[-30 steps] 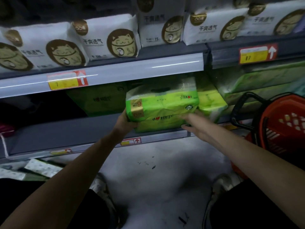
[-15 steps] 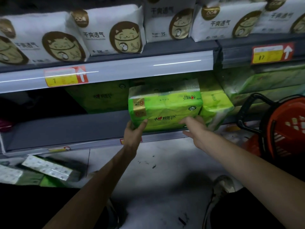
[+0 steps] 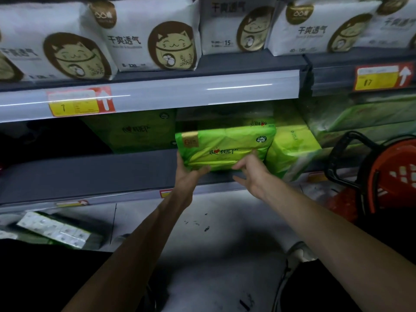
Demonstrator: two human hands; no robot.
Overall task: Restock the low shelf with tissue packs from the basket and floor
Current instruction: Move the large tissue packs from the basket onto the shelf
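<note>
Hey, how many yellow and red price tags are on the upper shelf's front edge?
2. One price tag sits on the left of the shelf edge, the other on the right, above the red basket. Others may lie out of frame.

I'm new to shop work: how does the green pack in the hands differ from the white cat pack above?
The green pack is bright green; the cat pack is white with a brown cat oval. The green pack is at the front of the low shelf, gripped by the left hand and touched by the right hand; the cat pack stands untouched on the upper shelf. Both are soft plastic-wrapped packs.
</note>
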